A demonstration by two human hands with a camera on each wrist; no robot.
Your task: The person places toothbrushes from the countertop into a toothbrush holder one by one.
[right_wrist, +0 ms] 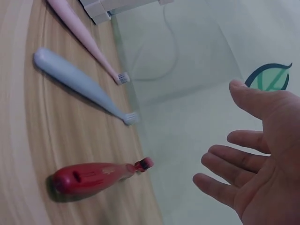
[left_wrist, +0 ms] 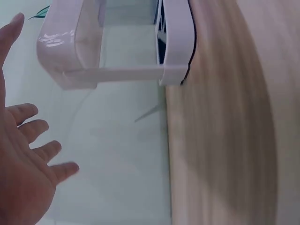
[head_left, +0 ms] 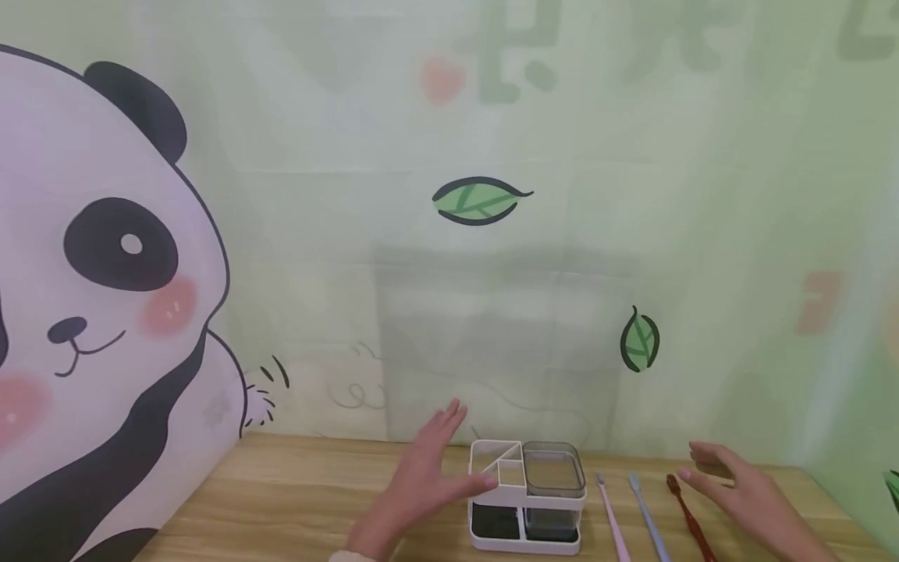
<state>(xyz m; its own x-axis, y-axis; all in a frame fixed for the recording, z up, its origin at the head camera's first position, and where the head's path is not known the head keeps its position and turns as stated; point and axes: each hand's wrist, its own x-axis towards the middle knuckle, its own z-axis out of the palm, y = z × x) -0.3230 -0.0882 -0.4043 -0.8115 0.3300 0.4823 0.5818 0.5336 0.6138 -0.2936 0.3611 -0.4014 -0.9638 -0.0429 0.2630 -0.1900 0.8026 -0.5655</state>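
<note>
In the head view my left hand [head_left: 430, 474] hovers at the left side of a white toothbrush holder [head_left: 527, 496], fingers spread and thumb overlapping its upper tray. The left wrist view shows that hand [left_wrist: 23, 164] apart from the holder's white frame [left_wrist: 117, 74], with nothing in it. My right hand [head_left: 747, 488] is raised just right of a red toothbrush [head_left: 691, 519], its fingers loosely bent and empty. A blue toothbrush [right_wrist: 82, 84] and a pink toothbrush [right_wrist: 86, 37] lie alongside the red one, between it and the holder.
A transparent grey cup [head_left: 555, 472] sits in the holder's right part. The wooden table [head_left: 295, 499] ends at a pale green backdrop [head_left: 302, 195] printed with a panda [head_left: 190, 414] and leaves. A bit of green plant [head_left: 893, 488] shows at the right edge.
</note>
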